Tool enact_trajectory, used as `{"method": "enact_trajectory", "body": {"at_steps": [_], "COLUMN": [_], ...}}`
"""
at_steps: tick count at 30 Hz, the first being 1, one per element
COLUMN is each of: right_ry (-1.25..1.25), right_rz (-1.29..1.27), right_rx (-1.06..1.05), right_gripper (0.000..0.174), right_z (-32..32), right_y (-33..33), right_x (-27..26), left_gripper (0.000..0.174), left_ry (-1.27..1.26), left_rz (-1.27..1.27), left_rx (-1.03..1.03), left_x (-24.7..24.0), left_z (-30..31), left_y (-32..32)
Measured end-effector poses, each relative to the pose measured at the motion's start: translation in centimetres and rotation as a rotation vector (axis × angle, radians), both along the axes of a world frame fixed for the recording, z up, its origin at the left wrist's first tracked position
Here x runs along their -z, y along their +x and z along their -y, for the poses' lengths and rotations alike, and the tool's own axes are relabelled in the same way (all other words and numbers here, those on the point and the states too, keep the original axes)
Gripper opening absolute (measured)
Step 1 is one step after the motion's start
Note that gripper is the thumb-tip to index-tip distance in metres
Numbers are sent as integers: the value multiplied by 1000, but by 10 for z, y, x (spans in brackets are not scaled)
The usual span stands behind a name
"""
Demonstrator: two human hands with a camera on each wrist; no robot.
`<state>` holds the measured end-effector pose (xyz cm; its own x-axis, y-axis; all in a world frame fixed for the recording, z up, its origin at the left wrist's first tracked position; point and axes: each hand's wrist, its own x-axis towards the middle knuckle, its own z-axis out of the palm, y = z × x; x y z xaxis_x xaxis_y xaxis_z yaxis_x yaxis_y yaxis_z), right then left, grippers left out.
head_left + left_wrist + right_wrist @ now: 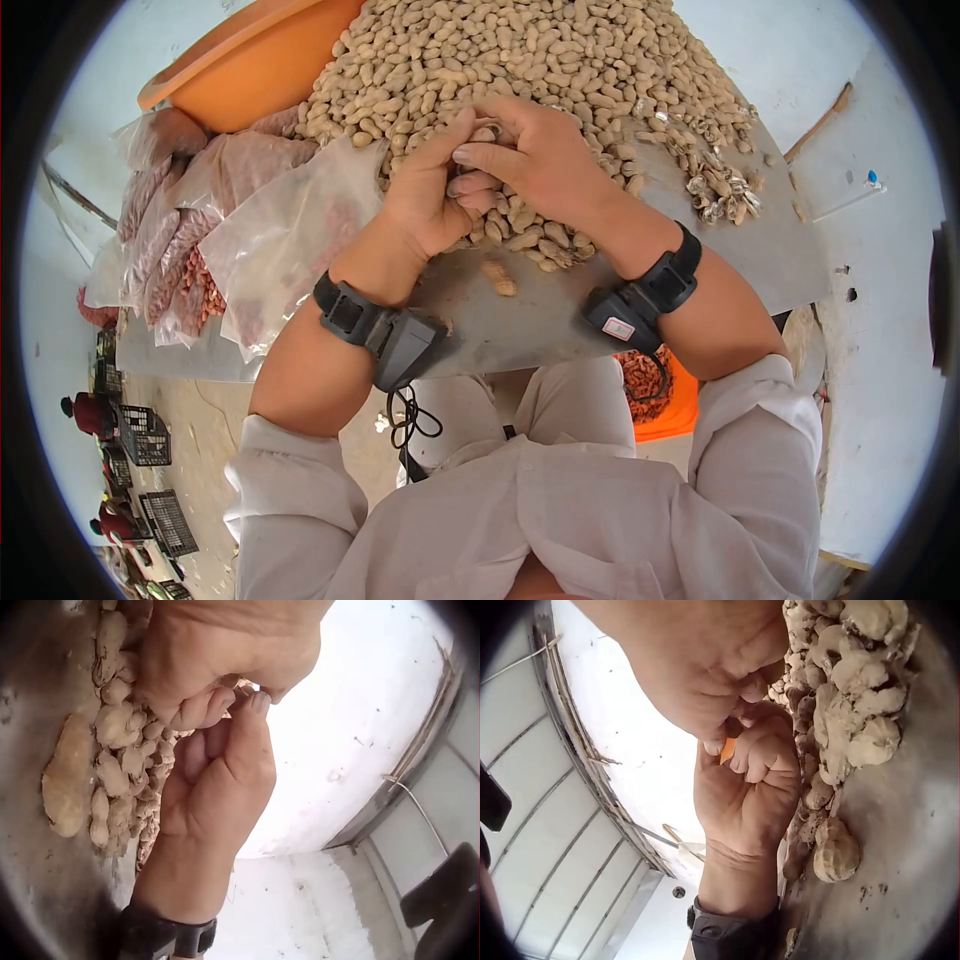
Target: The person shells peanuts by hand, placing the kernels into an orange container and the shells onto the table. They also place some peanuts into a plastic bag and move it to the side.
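Observation:
My left hand [432, 195] and right hand [545, 155] meet over the near part of a heap of unshelled peanuts [520, 60]. Between the fingertips of both hands is a small brown peanut [487, 132], mostly hidden by the fingers. My right thumb lies across toward the left fingers, which are curled. From the left wrist, the left hand [232, 652] fills the top and the right hand [221, 772] reaches up to it. The right wrist view has the right hand [712, 667] above the left hand [746, 776]. One loose peanut [498, 278] lies on the grey tabletop [500, 325].
Plastic bags of reddish kernels [185, 240] lie to the left, below a big orange basin [250, 65]. Broken shells [725, 190] are at the right. An orange tub [685, 405] of reddish kernels stands below the table edge. Black crates [145, 435] are on the floor.

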<state>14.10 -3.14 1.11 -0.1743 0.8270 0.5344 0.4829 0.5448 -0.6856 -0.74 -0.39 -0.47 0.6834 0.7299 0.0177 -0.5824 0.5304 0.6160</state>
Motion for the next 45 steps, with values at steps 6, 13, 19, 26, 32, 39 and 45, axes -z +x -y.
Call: {"method": "enact_trajectory", "body": {"at_steps": [6, 13, 19, 26, 32, 39, 45], "right_ry": [67, 54, 46, -51, 180, 34, -75], "right_rz": [-86, -128, 225, 365, 195, 301, 425], "right_rx": [-35, -8, -168, -226, -295, -160, -207], "right_gripper": [27, 17, 15, 9, 11, 14, 10], "right_z": [-3, -1, -9, -17, -31, -15, -14], "right_y": [1, 4, 3, 5, 7, 17, 34], "right_x": [3, 0, 16, 17, 32, 7, -12], "left_gripper": [13, 12, 11, 32, 63, 35, 32], "left_ry": [-39, 19, 395, 760, 747, 744, 534], "left_rz": [-13, 41, -254, -496, -451, -388, -338], "left_rx": [-135, -571, -491, -97, -7, -567, -642], "left_x": [-4, -15, -67, -117, -116, -86, -24], "left_z": [-6, -34, -24, 9, 6, 0, -3], "left_y": [1, -29, 1, 117, 117, 23, -19]}}
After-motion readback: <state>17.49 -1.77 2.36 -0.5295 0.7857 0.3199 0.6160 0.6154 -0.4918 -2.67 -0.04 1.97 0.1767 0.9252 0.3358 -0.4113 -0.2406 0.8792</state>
